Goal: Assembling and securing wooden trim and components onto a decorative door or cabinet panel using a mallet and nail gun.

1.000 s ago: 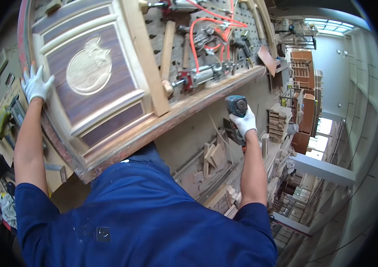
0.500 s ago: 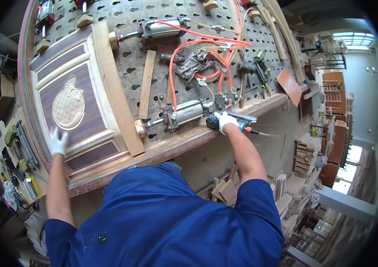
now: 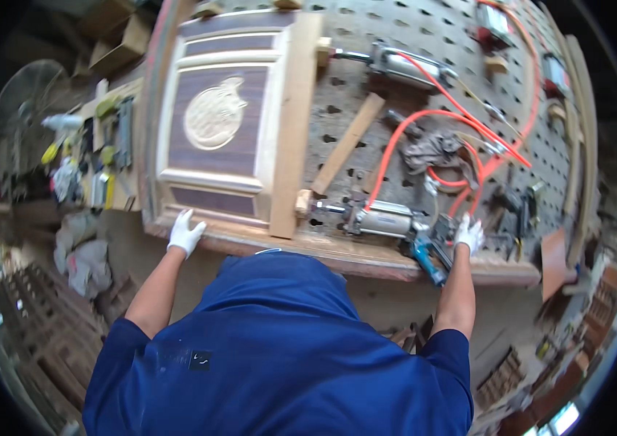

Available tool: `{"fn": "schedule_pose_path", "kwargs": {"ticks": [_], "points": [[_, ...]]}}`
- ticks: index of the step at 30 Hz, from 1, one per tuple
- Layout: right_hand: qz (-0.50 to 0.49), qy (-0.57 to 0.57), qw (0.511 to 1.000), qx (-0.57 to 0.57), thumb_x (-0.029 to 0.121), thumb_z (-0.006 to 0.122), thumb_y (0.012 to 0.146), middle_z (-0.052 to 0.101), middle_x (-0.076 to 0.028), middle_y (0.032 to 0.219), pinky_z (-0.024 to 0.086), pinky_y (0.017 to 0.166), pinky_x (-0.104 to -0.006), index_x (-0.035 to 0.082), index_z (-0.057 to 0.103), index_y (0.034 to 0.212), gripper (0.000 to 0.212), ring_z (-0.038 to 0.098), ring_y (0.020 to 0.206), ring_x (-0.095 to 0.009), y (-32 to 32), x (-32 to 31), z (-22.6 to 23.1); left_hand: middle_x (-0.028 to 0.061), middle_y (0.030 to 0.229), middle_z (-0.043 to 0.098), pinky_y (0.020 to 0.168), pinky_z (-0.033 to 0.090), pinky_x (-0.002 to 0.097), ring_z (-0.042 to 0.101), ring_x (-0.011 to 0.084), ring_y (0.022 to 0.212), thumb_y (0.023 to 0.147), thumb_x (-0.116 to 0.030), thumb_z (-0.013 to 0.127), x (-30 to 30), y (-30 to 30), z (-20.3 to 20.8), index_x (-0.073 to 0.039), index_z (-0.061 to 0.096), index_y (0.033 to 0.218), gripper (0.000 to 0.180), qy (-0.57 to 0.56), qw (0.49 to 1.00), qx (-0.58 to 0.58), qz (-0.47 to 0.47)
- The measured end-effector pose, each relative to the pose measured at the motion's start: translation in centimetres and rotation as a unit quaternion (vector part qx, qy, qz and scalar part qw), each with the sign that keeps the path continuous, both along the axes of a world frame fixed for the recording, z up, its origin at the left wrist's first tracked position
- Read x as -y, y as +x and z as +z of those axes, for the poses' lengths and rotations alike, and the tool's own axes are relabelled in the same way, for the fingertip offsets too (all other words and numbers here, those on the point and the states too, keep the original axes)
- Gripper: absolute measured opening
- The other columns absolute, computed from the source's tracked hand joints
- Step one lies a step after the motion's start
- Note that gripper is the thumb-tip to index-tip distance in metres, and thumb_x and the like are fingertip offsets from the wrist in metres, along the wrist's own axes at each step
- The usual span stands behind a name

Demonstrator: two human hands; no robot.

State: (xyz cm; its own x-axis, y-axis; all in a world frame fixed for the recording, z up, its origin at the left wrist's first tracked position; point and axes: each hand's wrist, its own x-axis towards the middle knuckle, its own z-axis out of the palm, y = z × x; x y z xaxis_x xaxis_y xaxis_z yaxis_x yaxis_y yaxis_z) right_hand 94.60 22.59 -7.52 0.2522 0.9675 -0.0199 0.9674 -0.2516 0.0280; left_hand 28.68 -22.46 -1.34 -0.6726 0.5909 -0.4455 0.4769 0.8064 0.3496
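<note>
My left hand [image 3: 187,233], in a white glove, rests at the bench's near edge, fingers apart. Just beyond it lies a framed wooden panel [image 3: 254,145] with dark insets and a pale carved round motif [image 3: 214,115]. A plain wooden strip [image 3: 296,131] runs along the panel's right side. Pressing toward that strip are two pneumatic cylinders, a far one [image 3: 406,67] and a near one [image 3: 387,219], each with a small wood block at its rod end. My gloved right hand [image 3: 469,234] is beside the air fittings, fingers spread. Left of it, a teal power tool [image 3: 427,261] lies across the bench edge.
Orange air hoses [image 3: 395,149] loop over the perforated metal bench top [image 3: 330,167]. A grey rag [image 3: 435,151] and a loose wood strip [image 3: 348,143] lie there. On the left stands a side table with hand tools [image 3: 108,185]; a fan [image 3: 25,109] is behind.
My right hand has let go of the teal tool and moved right to the air fittings. My left hand has moved from the panel's left side to the near edge. The view has turned.
</note>
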Motion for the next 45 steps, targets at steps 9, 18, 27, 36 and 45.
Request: {"fn": "schedule_pose_path", "kwargs": {"ticks": [9, 18, 27, 36, 45], "points": [[-0.130, -0.082, 0.988, 0.013, 0.067, 0.046, 0.092, 0.052, -0.013, 0.145, 0.036, 0.111, -0.0453, 0.017, 0.060, 0.134, 0.068, 0.044, 0.132, -0.037, -1.4, -1.2, 0.1, 0.0232, 0.146, 0.050, 0.114, 0.038, 0.0397, 0.048, 0.0367, 0.135, 0.089, -0.039, 0.065, -0.1, 3.8, 2.6, 0.002, 0.052, 0.140, 0.067, -0.015, 0.997, 0.077, -0.026], [0.214, 0.123, 0.943, -0.224, 0.030, 0.068, 0.083, 0.066, -0.021, 0.121, 0.046, 0.104, -0.0386, 0.006, 0.063, 0.126, 0.050, 0.061, 0.115, -0.038, -15.4, -10.2, -4.2, 0.0213, 0.141, 0.056, 0.110, 0.042, 0.0372, 0.055, 0.0353, 0.128, 0.088, -0.034, 0.067, 1.4, 0.9, 4.6, 0.003, 0.051, 0.140, 0.066, -0.055, 0.990, 0.118, 0.055], [0.252, 0.243, 0.888, -0.298, 0.006, 0.068, 0.075, 0.074, -0.013, 0.099, 0.053, 0.079, -0.0386, 0.007, 0.073, 0.106, 0.032, 0.067, 0.084, -0.030, -25.7, -4.2, 10.0, 0.0164, 0.137, 0.060, 0.099, 0.049, 0.0309, 0.062, 0.0266, 0.117, 0.091, -0.025, 0.067, 9.3, 1.6, 4.3, 0.003, 0.051, 0.141, 0.059, 0.032, 0.946, 0.170, 0.275], [0.570, -0.003, 0.709, -0.416, 0.003, 0.068, 0.069, 0.069, -0.007, 0.090, 0.047, 0.083, -0.0430, 0.013, 0.071, 0.106, 0.039, 0.059, 0.084, -0.030, -46.7, 19.9, 7.2, 0.0152, 0.128, 0.067, 0.096, 0.051, 0.0325, 0.066, 0.0267, 0.110, 0.091, -0.030, 0.066, 5.6, -4.2, 1.8, 0.003, 0.059, 0.133, 0.054, 0.060, 0.968, 0.158, 0.184], [0.584, 0.055, 0.785, -0.198, 0.012, 0.071, 0.069, 0.065, -0.010, 0.092, 0.047, 0.082, -0.0415, 0.010, 0.070, 0.110, 0.041, 0.057, 0.087, -0.032, -48.8, 21.8, 1.1, 0.0144, 0.122, 0.069, 0.091, 0.052, 0.0304, 0.068, 0.0243, 0.104, 0.090, -0.028, 0.068, 11.2, -8.5, 1.4, 0.003, 0.061, 0.129, 0.051, 0.103, 0.949, 0.201, 0.220]]}}
